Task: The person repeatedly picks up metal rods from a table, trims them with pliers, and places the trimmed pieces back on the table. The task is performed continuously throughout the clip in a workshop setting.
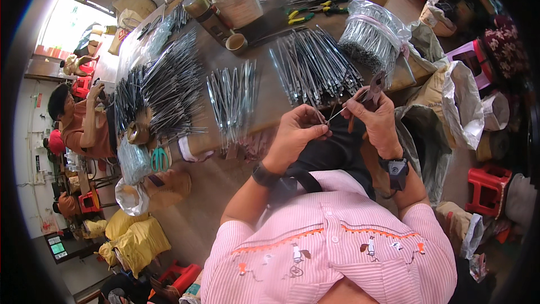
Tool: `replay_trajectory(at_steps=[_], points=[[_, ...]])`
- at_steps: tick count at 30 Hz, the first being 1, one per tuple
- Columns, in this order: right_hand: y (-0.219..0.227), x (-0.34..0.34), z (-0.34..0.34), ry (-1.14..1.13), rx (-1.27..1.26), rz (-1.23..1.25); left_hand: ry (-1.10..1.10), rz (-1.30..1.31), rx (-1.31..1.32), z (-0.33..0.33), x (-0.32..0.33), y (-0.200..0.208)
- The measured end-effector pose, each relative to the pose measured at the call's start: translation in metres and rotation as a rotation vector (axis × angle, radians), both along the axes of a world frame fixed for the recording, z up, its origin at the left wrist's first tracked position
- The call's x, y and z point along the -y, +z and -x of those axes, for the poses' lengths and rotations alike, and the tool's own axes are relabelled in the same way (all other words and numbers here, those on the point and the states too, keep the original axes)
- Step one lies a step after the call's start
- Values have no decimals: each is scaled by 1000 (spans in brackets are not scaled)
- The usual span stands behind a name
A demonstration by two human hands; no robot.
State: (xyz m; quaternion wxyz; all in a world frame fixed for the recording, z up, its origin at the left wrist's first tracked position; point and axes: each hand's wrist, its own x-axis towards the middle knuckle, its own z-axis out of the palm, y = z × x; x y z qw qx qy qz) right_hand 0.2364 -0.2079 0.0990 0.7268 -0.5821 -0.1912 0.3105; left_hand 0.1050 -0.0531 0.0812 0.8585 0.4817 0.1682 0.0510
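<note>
My left hand [304, 130] is closed at the table's front edge, its thumb and fingertips pinching a thin metal strip [336, 115]. The strip slants up toward my right hand [376, 117], which is wrapped round a pair of pliers [375, 83] with reddish-brown handles. The dark jaws of the pliers point up and away from me; whether the right fingertips also touch the strip, I cannot tell. Just beyond both hands lies a spread pile of metal strips [318, 65]. A smaller pile of strips [232, 95] lies to its left.
A plastic-wrapped bundle of thin strips [371, 42] stands right of the pile. Yellow-and-green-handled pliers [301, 18], a cup [236, 43], a flask [205, 17] and a box [239, 5] lie farther back. Open sacks [464, 101] stand at right. Another person [84, 118] sits at left.
</note>
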Motion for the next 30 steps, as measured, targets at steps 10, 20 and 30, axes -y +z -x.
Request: replay_trajectory(at_steps=[10,20,30], points=[[-8,-18,5,-194,9,-46,-11,-104,-45,10,-14,-5],[-21,-14,-4,63,-303,43,-217,-95,-103,13,-9,1],[-22,-23,-10,136,-370,71,-125,170,-61,11,-1,5]])
